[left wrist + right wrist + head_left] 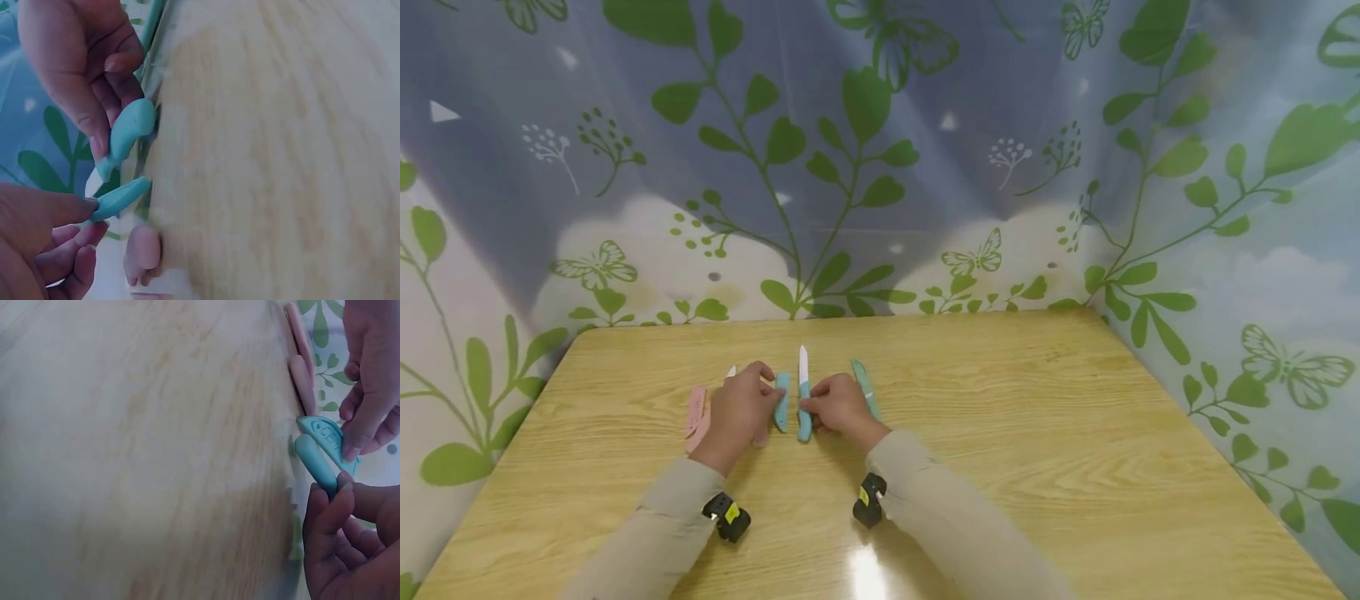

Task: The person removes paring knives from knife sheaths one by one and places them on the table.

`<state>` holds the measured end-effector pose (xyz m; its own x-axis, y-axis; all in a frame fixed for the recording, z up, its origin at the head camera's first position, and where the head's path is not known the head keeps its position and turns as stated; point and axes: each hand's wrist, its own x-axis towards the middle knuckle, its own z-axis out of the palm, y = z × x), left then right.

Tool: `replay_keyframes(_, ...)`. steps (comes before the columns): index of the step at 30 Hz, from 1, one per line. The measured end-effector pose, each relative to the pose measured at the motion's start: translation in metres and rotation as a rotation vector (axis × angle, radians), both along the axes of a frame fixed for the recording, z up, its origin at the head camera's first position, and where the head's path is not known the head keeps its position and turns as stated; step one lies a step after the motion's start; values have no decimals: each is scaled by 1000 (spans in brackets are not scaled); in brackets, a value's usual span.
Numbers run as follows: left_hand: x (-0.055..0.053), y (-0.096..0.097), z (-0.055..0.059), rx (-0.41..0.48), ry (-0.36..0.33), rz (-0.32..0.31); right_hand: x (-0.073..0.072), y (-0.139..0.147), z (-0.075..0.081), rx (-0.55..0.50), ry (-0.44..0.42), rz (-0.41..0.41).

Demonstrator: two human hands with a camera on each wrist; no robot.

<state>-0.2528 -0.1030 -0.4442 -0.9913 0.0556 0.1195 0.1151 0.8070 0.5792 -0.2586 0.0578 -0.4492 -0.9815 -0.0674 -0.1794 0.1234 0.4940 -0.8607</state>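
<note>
My left hand [739, 414] pinches a light-blue knife sheath [782, 403] between thumb and fingers; raised lettering shows on the sheath [326, 433] in the right wrist view. Beside it, my right hand [844, 405] pinches the blue handle of a paring knife [805, 410], its white blade pointing to the far side of the table. Sheath and knife are side by side, apart, with a narrow gap between them. A pink handle [761, 437] shows from under the left hand, which hides much of what lies there.
Left of the left hand lies a pink sheath [696, 407], and a white blade tip [731, 372] peeks out behind that hand. A green knife [864, 385] lies right of the right hand, partly covered. The wooden table [1037, 467] ends at a patterned curtain [865, 208].
</note>
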Motion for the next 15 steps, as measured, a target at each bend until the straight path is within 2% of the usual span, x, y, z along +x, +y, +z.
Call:
replay_keyframes(5, -1, 3, -7, -128, 78, -10, 0, -5, -3, 77, 42, -2)
replay_keyframes(10, 1, 8, -3, -255, 108, 10, -1, -8, -1, 207, 133, -2)
replay_keyframes(15, 0, 10, -3, -285, 140, -8, -1, -12, -2, 304, 163, -12)
